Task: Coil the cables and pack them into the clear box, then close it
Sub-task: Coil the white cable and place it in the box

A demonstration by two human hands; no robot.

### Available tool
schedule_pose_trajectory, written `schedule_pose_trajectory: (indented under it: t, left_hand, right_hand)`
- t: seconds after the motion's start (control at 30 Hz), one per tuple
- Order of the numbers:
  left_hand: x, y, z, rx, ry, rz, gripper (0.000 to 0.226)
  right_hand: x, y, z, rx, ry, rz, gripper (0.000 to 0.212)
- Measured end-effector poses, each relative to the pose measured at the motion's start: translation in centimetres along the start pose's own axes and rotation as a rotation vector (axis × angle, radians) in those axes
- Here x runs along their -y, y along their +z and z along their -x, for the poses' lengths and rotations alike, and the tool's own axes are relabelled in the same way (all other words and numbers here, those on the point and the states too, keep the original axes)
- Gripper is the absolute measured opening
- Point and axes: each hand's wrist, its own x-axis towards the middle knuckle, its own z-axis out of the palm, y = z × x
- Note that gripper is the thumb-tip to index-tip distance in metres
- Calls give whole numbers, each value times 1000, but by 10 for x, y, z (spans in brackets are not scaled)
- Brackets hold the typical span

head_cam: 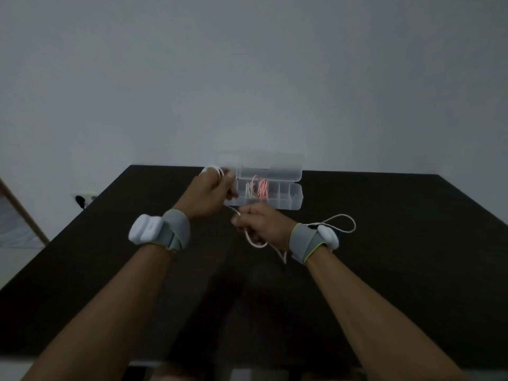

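White cable (pixel 339 225) runs between both hands in the middle of the frame, above a dark desk (pixel 398 257). The left hand (pixel 209 195) is raised, a little left of centre, with its fingers curled; several turns of the cable are wound around its upper fingers, so it grips the coil. The right hand (pixel 259 222) is lower and slightly to the right, also with curled fingers, and it pinches the same cable between thumb and fingers. The two hands are near each other but do not touch. From the right hand the loose part of the cable hangs down in a small loop, goes behind the wrist, and makes a larger loop on the desk to the right.

Just behind the hands, at the far edge of the desk, the clear box (pixel 286 200) stands open, its lid (pixel 270 166) tilted up toward the wall. In its middle compartments lie a pink cable (pixel 262 188) and, beside it on the left, a pale cable (pixel 249 190) (its exact colour is hard to tell in this dim light). The left hand covers the left end of the box. Both wrists carry grey straps with a white device. The fingertips are blurred, and the lower arms are cut off by the bottom edge.
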Motion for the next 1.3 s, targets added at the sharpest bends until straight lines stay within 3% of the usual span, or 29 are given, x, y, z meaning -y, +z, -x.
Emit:
schedule_pose_trajectory:
  t: [0.07,0.13,0.27,0.33,0.4,0.47,0.53,0.63,0.77,0.83,0.93,1.03,1.1,1.2,1.3]
  left_hand:
    - [0,-9,9,134,-9,-335,51]
    - [0,-15,14,289,-109,-348,63]
    - [-12,-10,20,605,-230,45,59]
    - [-20,-3,23,660,-226,439,43]
    - [-25,-2,23,580,-197,816,35]
    - [-27,-4,22,465,-163,1049,31]
    - [-30,-7,19,322,-165,1202,29]
    - [-34,-14,12,122,-155,1315,29]
    - [-29,-19,-3,-86,-174,1284,33]
    - [-20,-15,-6,-192,-198,1120,31]
    - [6,-7,-3,-208,-249,784,34]
    - [18,0,11,-37,-323,488,54]
    - [7,4,23,162,-356,459,65]
    - [-21,9,34,335,-372,674,63]
    - [-38,8,32,429,-310,920,59]
  right_hand:
    - [2,-17,4,-29,-30,56,21]
    - [2,-34,3,-106,-17,55,20]
    - [1,-46,-9,-243,-58,-46,27]
    - [0,-38,-14,-251,-117,-202,24]
    - [-4,-25,-15,-249,-148,-361,20]
    - [-13,-14,-11,-262,-99,-413,16]
    - [-22,-5,-8,-271,-42,-402,13]
    - [-27,8,-5,-293,46,-282,25]
    - [-24,28,0,-134,-21,90,30]
    - [-14,32,6,-61,-107,287,26]
    - [12,23,13,-116,-264,437,22]
    - [31,3,10,-271,-409,431,30]
    - [39,-16,2,-376,-454,405,34]
    - [36,-40,-14,-495,-445,400,28]
    - [24,-42,-20,-501,-334,198,23]
